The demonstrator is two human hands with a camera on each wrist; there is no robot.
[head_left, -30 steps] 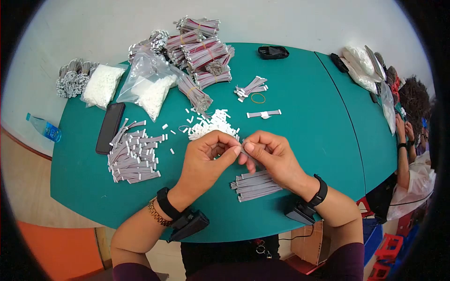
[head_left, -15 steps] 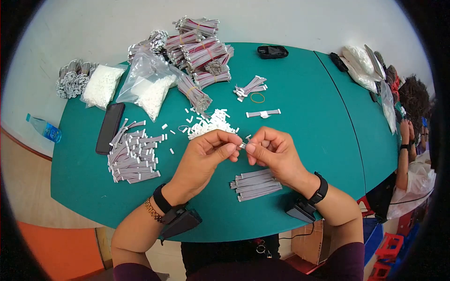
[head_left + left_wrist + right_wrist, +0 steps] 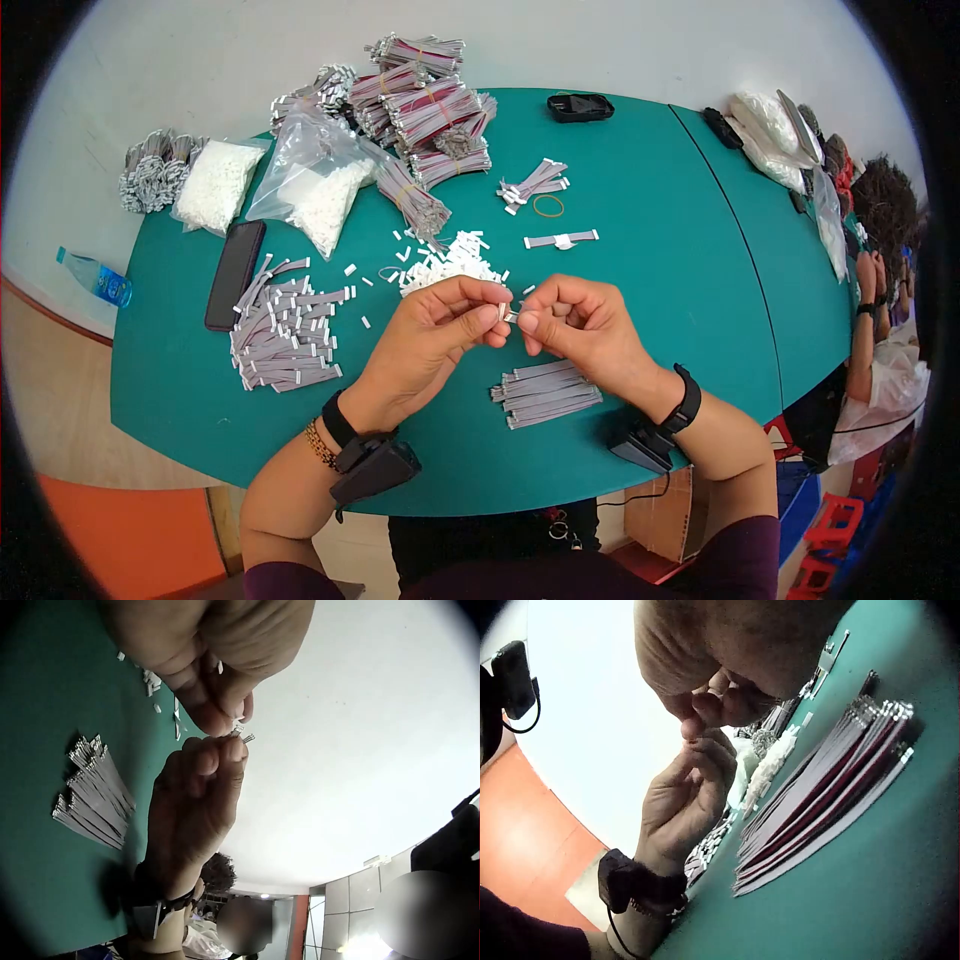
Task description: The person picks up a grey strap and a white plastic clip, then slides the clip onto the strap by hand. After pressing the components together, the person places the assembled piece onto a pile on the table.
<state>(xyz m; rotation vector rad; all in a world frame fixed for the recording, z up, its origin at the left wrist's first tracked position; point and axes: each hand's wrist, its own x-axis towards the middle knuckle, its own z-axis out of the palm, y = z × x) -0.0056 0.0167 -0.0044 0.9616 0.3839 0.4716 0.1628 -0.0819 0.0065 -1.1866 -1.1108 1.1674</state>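
Note:
In the head view the left hand (image 3: 445, 325) pinches a small white connector (image 3: 503, 311) between thumb and forefinger. Facing it, the right hand (image 3: 580, 325) pinches the metal-tipped end of a grey flat cable (image 3: 513, 317); most of that cable is hidden by the fingers. The fingertips of both hands nearly meet, above the table. A heap of white connectors (image 3: 455, 262) lies just beyond the left hand. Grey cables (image 3: 545, 396) lie in a row below the right hand. In the left wrist view, thin metal tips (image 3: 249, 738) stick out at the right hand's fingertips.
Cables with white ends (image 3: 285, 335) are piled at the left, beside a black phone (image 3: 236, 275). Farther back are bags of white parts (image 3: 220, 185) and bundled cables (image 3: 435, 110). A small cable group (image 3: 535, 187), a rubber band (image 3: 548, 206) and a black case (image 3: 580, 107) lie beyond the hands.
The fingertips have parted slightly from where they met, and the small white connector and cable end now show between them. The left wrist has shifted a little to the left.

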